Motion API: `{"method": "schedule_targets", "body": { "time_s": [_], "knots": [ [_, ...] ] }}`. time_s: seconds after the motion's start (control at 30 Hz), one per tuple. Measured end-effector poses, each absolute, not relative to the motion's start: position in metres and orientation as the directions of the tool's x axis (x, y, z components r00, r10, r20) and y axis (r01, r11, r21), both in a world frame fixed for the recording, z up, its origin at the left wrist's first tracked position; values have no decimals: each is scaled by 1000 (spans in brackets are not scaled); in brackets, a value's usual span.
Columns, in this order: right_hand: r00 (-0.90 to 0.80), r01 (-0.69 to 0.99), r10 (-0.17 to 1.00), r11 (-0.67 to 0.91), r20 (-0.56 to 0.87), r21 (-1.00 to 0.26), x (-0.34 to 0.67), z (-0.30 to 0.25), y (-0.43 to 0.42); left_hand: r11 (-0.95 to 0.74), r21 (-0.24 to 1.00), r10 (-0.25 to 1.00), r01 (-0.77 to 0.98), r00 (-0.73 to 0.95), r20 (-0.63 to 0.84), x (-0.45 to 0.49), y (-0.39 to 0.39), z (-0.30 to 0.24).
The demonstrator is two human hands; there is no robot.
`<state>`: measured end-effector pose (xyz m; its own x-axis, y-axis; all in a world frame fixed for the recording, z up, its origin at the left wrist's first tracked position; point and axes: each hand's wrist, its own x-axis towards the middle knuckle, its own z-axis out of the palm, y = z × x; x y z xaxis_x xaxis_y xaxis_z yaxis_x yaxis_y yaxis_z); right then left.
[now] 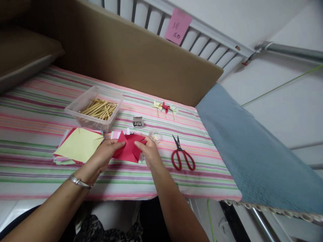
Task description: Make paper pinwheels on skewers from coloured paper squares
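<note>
A red square of paper with cuts running in from its corners is held up between my two hands. My left hand pinches its left side, thumb on top. On the right side, my right hand grips it with the thumb over the face and the fingers behind. Left of my left hand lies a stack of coloured paper squares, pale yellow on top with slits at its corners. Some paper lies partly hidden behind the red sheet. Scissors with red handles rest with blades open to the right of my right hand.
A clear plastic box of thin wooden sticks stands behind the stack. A small open box of metal pieces and a round clear container are near the middle. Three small paper pinwheels lie at the back by a brown board.
</note>
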<state>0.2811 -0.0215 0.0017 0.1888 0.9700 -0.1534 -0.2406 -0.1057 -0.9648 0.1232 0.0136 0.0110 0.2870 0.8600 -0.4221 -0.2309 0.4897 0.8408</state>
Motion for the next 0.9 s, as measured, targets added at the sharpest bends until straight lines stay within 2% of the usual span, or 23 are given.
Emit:
{"method": "schedule_targets", "body": {
  "time_s": [0.13,0.23,0.5,0.6,0.67,0.7,0.73,0.77,0.9],
  "knots": [
    [199,-293,957,-146,-209,-945,282,3,-21,558,797,808,-232,371,-457,121,14,14],
    [195,-321,962,-122,-192,-939,281,2,-21,587,773,783,-241,413,-465,123,11,18],
    [241,-253,961,-69,-132,-965,286,5,-19,533,811,821,-240,381,-426,125,11,15],
    [383,-74,923,1,-27,-997,321,10,-18,485,837,856,-252,334,-395,118,15,16],
    [516,179,852,-8,87,-984,358,8,-26,477,838,866,-264,304,-397,113,16,20],
    [558,336,820,-83,128,-938,378,6,-34,479,835,868,-272,290,-403,111,17,22],
    [584,512,793,-196,172,-836,397,2,-45,479,832,870,-279,277,-407,108,17,25],
    [572,671,796,-316,197,-671,414,-4,-58,477,832,872,-283,266,-410,106,16,27],
    [573,751,803,-436,162,-496,451,-32,-118,461,840,886,-287,205,-417,96,8,33]
  ]
}}
